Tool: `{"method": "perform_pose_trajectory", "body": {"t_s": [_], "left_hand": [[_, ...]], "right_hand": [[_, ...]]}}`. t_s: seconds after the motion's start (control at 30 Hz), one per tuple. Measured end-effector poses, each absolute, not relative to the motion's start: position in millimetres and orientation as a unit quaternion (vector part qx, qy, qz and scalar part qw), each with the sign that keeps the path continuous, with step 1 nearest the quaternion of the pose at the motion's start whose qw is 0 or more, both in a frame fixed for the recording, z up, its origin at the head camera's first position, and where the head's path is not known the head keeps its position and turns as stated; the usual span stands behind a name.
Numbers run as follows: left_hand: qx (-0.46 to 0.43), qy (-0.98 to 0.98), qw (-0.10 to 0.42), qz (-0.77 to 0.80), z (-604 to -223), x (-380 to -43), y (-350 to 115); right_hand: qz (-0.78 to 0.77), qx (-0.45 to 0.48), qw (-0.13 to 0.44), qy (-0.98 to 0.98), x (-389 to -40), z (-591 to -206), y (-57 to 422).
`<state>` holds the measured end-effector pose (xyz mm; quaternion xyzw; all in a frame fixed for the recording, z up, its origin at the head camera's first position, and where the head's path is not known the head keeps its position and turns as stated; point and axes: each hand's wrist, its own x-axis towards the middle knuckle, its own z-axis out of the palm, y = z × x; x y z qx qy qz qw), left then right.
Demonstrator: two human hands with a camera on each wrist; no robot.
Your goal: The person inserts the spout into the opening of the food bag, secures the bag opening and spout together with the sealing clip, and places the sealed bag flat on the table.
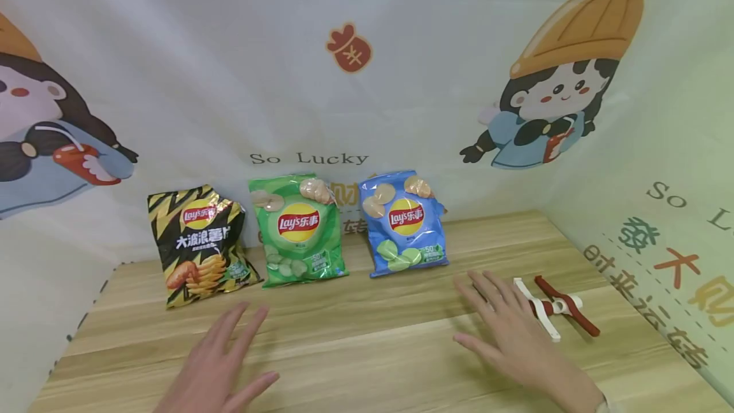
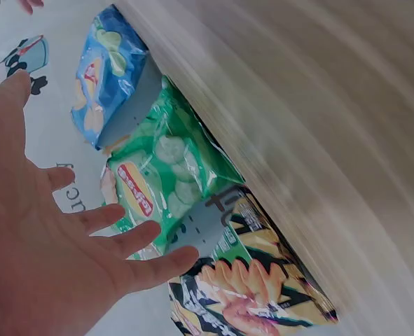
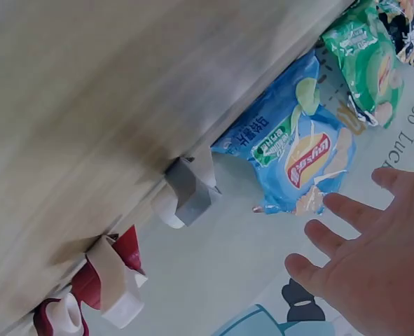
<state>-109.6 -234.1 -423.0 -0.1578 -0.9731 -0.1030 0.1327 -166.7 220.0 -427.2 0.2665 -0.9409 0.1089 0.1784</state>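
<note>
Three Lay's chip bags stand against the back cloth: a black-and-yellow one (image 1: 197, 244), a green one (image 1: 299, 231) and a blue one (image 1: 404, 225). In front of the black and green bags is my left hand (image 1: 215, 362), fingers spread and holding nothing. My right hand (image 1: 513, 330), also spread and holding nothing, is below and right of the blue bag. Beside it lies a red-and-white piece (image 1: 564, 304) with curved arms, partly covered by the hand in the head view. The right wrist view also shows a grey-and-white piece (image 3: 191, 190), hidden in the head view.
A wood-grain tabletop (image 1: 344, 355) lies under everything. Printed cloth (image 1: 229, 50) rises behind it and along both sides, close to the bags and the table edges.
</note>
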Motion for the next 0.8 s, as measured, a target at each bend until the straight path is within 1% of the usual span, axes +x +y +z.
{"method": "perform_pose_trajectory", "body": {"t_s": [0.27, 0.43, 0.5, 0.6, 0.7, 0.8], "left_hand": [[-0.197, -0.96, 0.151, -0.132, -418, -125, -224], [-0.189, -0.962, 0.12, -0.153, -414, -135, -214], [-0.19, -0.961, 0.118, -0.159, -413, -141, -210], [-0.209, -0.954, 0.137, -0.167, -413, -149, -205], [-0.233, -0.942, 0.163, -0.178, -413, -159, -199], [-0.255, -0.93, 0.177, -0.198, -415, -168, -192]], "right_hand": [[0.135, 0.253, 0.175, -0.942, -184, -419, 216], [0.163, 0.238, 0.158, -0.944, -199, -417, 214], [0.174, 0.237, 0.159, -0.943, -206, -416, 213], [0.185, 0.234, 0.16, -0.941, -216, -415, 213], [0.203, 0.227, 0.152, -0.94, -226, -414, 212], [0.225, 0.219, 0.141, -0.939, -236, -413, 210]]}}
